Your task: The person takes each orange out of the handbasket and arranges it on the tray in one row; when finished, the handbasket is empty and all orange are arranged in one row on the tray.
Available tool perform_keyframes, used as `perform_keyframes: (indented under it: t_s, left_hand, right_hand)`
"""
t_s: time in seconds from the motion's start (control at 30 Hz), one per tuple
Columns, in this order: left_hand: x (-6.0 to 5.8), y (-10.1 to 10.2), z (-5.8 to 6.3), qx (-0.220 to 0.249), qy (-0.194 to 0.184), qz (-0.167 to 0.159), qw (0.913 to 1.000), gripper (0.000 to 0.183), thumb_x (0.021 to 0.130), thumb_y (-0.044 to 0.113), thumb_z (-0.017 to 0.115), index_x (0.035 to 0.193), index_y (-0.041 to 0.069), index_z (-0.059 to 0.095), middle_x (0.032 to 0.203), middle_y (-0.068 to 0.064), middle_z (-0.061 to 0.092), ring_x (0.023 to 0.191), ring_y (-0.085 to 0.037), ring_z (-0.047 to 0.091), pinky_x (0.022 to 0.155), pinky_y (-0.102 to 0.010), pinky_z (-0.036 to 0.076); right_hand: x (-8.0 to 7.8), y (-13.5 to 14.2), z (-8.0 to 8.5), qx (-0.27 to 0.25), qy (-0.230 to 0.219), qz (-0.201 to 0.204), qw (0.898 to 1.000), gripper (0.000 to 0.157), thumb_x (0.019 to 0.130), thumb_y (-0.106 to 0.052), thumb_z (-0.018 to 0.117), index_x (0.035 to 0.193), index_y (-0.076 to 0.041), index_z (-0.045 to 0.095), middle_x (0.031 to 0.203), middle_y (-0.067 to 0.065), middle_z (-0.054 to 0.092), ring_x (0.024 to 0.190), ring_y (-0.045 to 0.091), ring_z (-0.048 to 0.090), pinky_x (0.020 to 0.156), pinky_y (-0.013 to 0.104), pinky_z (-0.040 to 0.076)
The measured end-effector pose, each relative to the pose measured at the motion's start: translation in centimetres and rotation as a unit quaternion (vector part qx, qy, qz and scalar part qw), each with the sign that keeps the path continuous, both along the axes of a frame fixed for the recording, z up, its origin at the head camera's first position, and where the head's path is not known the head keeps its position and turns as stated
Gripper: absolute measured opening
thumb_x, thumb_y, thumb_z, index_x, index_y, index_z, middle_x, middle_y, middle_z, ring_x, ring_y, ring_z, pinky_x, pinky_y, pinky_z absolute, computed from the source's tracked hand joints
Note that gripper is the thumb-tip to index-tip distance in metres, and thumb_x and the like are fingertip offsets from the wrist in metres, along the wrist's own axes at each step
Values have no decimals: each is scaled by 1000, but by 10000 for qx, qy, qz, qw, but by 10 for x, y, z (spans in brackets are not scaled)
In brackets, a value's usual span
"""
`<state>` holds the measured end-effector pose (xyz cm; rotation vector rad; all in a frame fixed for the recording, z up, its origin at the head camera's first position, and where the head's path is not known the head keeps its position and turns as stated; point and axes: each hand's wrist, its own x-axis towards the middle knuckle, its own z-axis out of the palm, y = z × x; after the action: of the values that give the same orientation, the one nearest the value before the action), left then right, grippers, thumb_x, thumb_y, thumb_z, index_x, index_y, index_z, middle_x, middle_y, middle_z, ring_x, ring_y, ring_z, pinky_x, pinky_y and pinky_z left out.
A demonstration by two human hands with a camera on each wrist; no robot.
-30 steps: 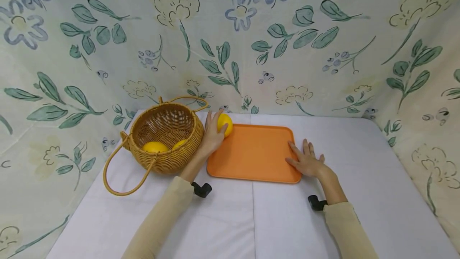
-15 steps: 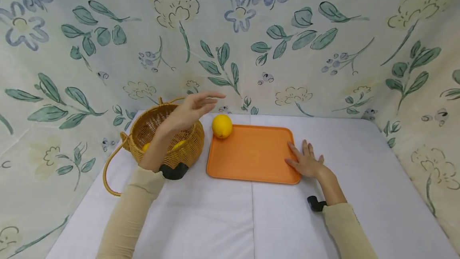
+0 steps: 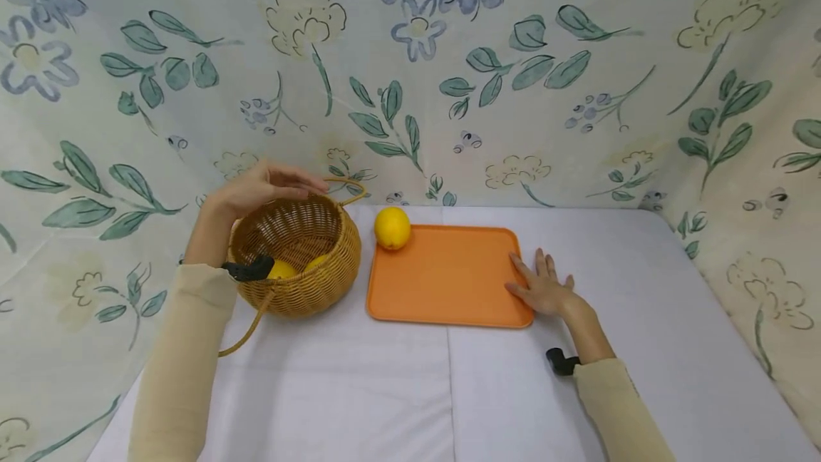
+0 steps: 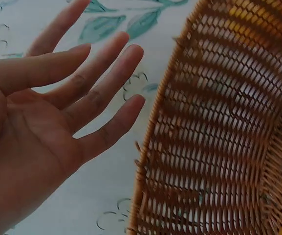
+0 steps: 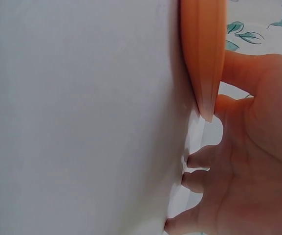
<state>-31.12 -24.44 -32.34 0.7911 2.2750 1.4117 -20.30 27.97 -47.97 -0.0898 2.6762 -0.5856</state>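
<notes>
My left hand [image 3: 266, 185] is over the back left of a wicker basket [image 3: 330, 280], palm down with fingers loosely bent and holding nothing. The left wrist view has its spread fingers [image 4: 109, 88] beside the woven rim. Inside the basket lie yellow lemons [image 3: 282, 270], one partly covered by the wrist camera. Another lemon [image 3: 393, 227] rests on the far left corner of an orange tray [image 3: 449, 280]. At the tray's right edge is my right hand [image 3: 545, 289], fingers spread; its thumb and index finger touch the rim, while the other fingertips [image 5: 194, 181] rest on the table.
A white cloth covers the table [image 3: 359, 391]. Behind it hangs a flowered curtain [image 3: 474, 184]. One basket handle [image 3: 246, 337] sticks out toward the front left, the other [image 3: 353, 191] toward the back right.
My left hand has let go of the lemon at the tray's far left corner and moved left, up and over the basket. My right hand has stayed at the tray's edge.
</notes>
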Motion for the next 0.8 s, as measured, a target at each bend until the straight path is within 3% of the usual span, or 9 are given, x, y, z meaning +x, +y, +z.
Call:
perform_keyframes:
  t_s: [0.1, 0.23, 0.47, 0.6, 0.8]
  left_hand:
    - [-10, -10, -13, -216, -201, -273, 9992, 34, 101, -2, 60, 135, -8, 63, 138, -21, 67, 128, -21, 65, 102, -28, 57]
    - [-18, -15, -27, -330, -633, -602, 9956, 37, 98, -8, 59, 135, -10, 62, 144, -24, 61, 134, -32, 60, 105, -32, 55]
    - [-22, -10, -35, -1208, -906, -672, 9862, 34, 97, 1, 66, 130, 3, 71, 139, -13, 68, 132, -27, 60, 105, -28, 53]
    - [-27, -5, -41, -1315, -1113, -973, 9802, 35, 98, 1, 65, 132, 0, 69, 142, -15, 65, 135, -29, 59, 105, -27, 53]
    - [-31, -6, -53, -1269, -1295, -1518, 9716, 32, 99, 2, 63, 130, -6, 68, 147, -15, 61, 136, -24, 58, 108, -35, 53]
  right_hand:
    - [1, 1, 1, 1, 15, 9, 10000, 77, 108, -49, 47, 166, -11, 13, 164, 39, -18, 152, 60, -15, 110, 87, -9]
    - [1, 2, 2, -44, 47, 42, 10000, 77, 108, -48, 46, 166, -11, 13, 164, 40, -18, 152, 60, -14, 109, 88, -8]
    - [0, 3, 2, -28, 17, 18, 10000, 77, 108, -49, 46, 166, -12, 12, 164, 39, -18, 152, 59, -15, 110, 87, -9]
    - [-1, 3, 0, -92, -12, -61, 9999, 79, 107, -51, 46, 166, -12, 12, 165, 37, -19, 153, 57, -17, 111, 86, -11]
    - [0, 0, 0, -72, -14, -22, 10000, 78, 107, -50, 46, 166, -11, 13, 165, 38, -19, 153, 58, -16, 110, 86, -11]
